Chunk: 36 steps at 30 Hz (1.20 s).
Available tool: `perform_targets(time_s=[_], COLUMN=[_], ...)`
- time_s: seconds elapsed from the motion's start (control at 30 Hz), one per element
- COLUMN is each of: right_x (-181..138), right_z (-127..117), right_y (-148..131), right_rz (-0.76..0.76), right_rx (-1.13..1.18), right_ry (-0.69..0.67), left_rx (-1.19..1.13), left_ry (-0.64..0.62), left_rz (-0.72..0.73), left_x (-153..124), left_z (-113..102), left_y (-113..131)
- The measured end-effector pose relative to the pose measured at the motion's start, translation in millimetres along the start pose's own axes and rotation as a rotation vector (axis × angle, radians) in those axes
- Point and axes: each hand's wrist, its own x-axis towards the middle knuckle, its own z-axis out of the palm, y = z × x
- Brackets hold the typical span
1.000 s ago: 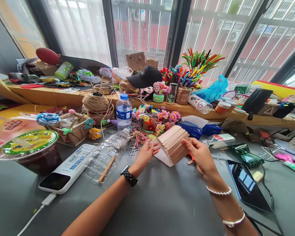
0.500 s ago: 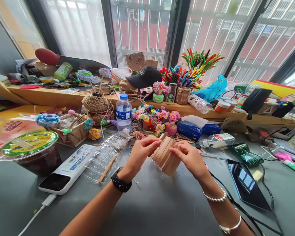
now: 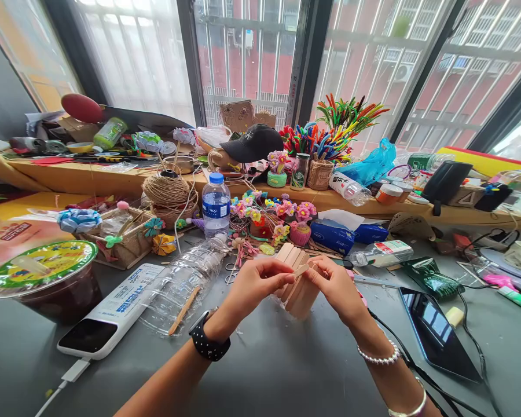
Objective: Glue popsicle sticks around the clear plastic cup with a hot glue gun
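Note:
Between my two hands is a short length of wooden craft stick [image 3: 302,270], its ends at my fingertips. My left hand [image 3: 258,284] pinches one end with thumb and forefinger. At the other end, my right hand [image 3: 336,286] is closed in a pinch too. Just behind and below the fingers stands a box-like piece [image 3: 298,298] of craft sticks set side by side, partly hidden by the hands. Clear plastic shows at its lower left. A loose craft stick [image 3: 184,311] lies on a cut clear plastic bottle [image 3: 178,289] left of my left hand.
On the left stand a sealed cup of dark drink [image 3: 56,289] and a white power bank [image 3: 113,313] with a cable. A phone [image 3: 438,333] and black cords lie at right. Behind are a water bottle [image 3: 216,205], crochet flowers [image 3: 304,211] and tissue packs [image 3: 332,236].
My left hand has moved right, from the edge of the stick piece to in front of it. A single craft stick now shows between my fingertips. The view has shifted slightly.

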Motion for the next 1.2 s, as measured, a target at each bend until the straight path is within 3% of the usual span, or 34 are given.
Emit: perform_targets(time_s=[0.37,0.67,0.87,1.0,1.13,1.2], right_x=[-1,1,2,1,2,2], right_z=[-2,-2,0,-1,0,0], right_y=[-2,-1,5,7,7,8], right_rz=[0.022,0.021,-0.010,-0.007,-0.008,-0.001], right_rx=[-0.046,-0.053,-0.044,-0.036,-0.024,-0.016], right_ry=[-0.038,-0.054,-0.049,-0.040,-0.021,-0.021], left_rx=[-0.053,0.193,0.322,0.412,0.493,0.463], left_ry=[-0.020,0.125,0.145,0.172,0.289,0.268], left_rz=[-0.023,0.113,0.205,0.214,0.240,0.234], left_x=[2,-3,-3,-2,1,3], left_z=[1,16,20,22,24,23], left_y=[-4,-6,-12,-16,-23,-28])
